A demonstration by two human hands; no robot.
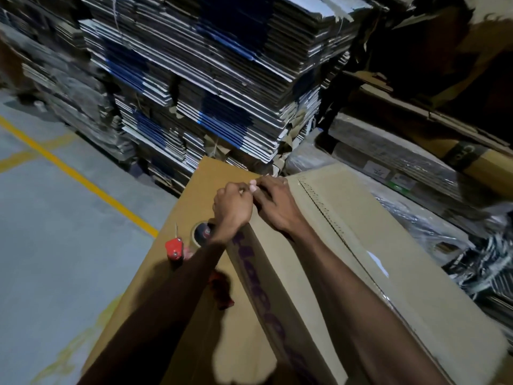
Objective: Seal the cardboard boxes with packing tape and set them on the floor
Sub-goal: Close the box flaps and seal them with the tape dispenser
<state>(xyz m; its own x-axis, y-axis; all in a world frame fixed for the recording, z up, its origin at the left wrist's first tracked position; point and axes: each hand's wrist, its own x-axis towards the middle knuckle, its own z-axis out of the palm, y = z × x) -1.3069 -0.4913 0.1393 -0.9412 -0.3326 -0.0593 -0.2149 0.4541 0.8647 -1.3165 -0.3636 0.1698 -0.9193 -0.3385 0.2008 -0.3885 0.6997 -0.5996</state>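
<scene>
flattened carton stacks (pixel 211 79) behind, tape dispenser (pixel 191 240) beside box (pixel 347 232)

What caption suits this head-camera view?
Both hands, left and right, press at a cardboard box's far edge; tape dispenser rests nearby.

- The cardboard box (pixel 347 226) is matt brown corrugated board, with a perforated line and a glossy clear tape strip (pixel 374 262) that catches the light.
- The tape dispenser (pixel 175 247) is shiny red plastic with a thin metal blade.
- The floor (pixel 55 232) is smooth, dull grey concrete with painted yellow lines.
- The stacks of flattened cartons (pixel 208 79) show rough, layered paper edges.
- The wrapped bundles (pixel 444 232) are under crinkled, glossy plastic film.
</scene>
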